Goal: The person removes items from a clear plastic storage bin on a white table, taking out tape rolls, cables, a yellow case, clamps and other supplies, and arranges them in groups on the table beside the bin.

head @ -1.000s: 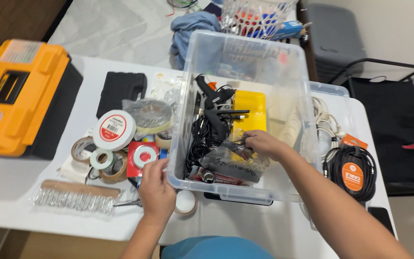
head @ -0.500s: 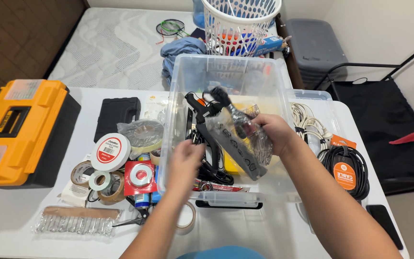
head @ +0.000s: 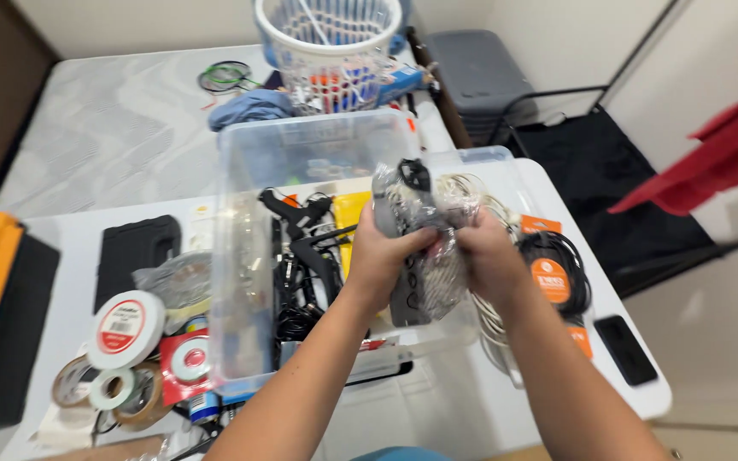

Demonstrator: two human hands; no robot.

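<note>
Both hands, left hand and right hand, have fingers curled tight around a plastic-wrapped bundle above the clear bin. Contents apparently a grey power strip. Risk: slippery wrap slides, bundle drops onto the glue gun inside the bin

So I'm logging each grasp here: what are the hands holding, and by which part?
Both hands grip one clear plastic bag with a dark item inside: left hand on its left side, right hand on its right, above the clear bin.
</note>
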